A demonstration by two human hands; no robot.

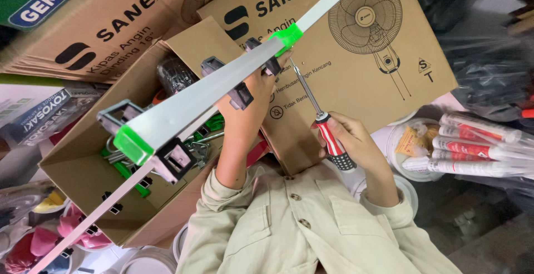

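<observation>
Right hand closed round the red-and-black handle of a screwdriver, tip up against the rail's green clip. Left hand mostly hidden behind the rail; fingers wrap its far side, gripping it. Rail runs slantwise over the open box, both ends cut off. Box contents jumbled, hard to make out.
</observation>
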